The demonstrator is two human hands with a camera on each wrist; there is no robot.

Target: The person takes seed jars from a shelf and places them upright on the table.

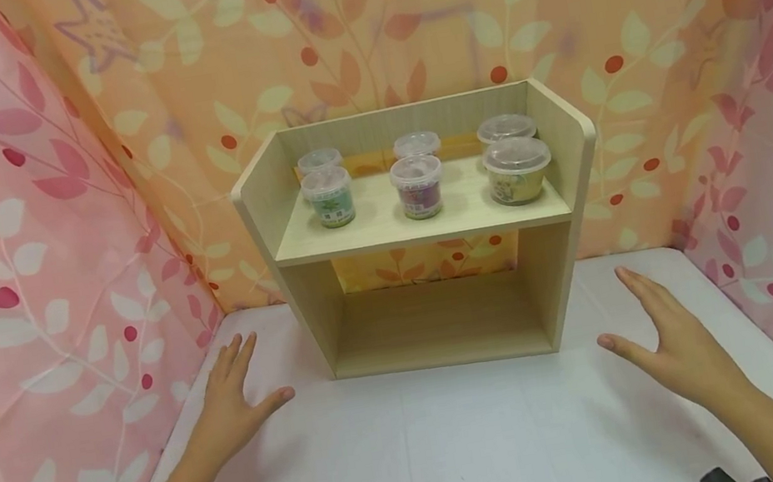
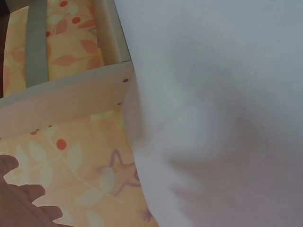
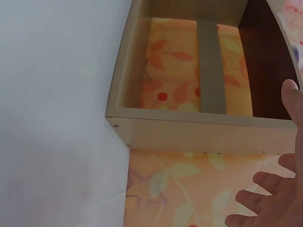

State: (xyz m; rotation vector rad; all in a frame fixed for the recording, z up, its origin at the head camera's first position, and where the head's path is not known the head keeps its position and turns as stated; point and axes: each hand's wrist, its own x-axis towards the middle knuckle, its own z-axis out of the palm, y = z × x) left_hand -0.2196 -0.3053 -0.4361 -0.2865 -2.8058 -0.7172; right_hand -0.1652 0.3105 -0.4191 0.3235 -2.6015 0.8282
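Your left hand (image 1: 234, 404) lies flat on the white worktop (image 1: 465, 448), fingers straight and spread, holding nothing, just to the left of a small wooden shelf unit (image 1: 423, 235). Your right hand (image 1: 668, 344) is also relaxed and holding nothing, fingers straight and thumb out toward the shelf unit, low over the worktop just to the right of it; whether the palm touches the surface cannot be told. Neither hand touches the wood. The shelf unit stands at the far middle of the worktop, between your hands, its open front facing you. Its lower compartment holds nothing that shows, and the patterned cloth behind shows through its open back. On its upper shelf stand six small clear tubs with clear lids, in two rows of three. In the near row, the left tub (image 1: 329, 197) has a green label, the middle tub (image 1: 417, 186) a purple one, and the right tub (image 1: 517, 170), wider than the others, a yellowish one. Another tub stands just behind each of these. Orange curtains with a leaf and berry print (image 1: 353, 27) hang at the far side, and pink ones with the same print (image 1: 1, 251) close in the left and right.
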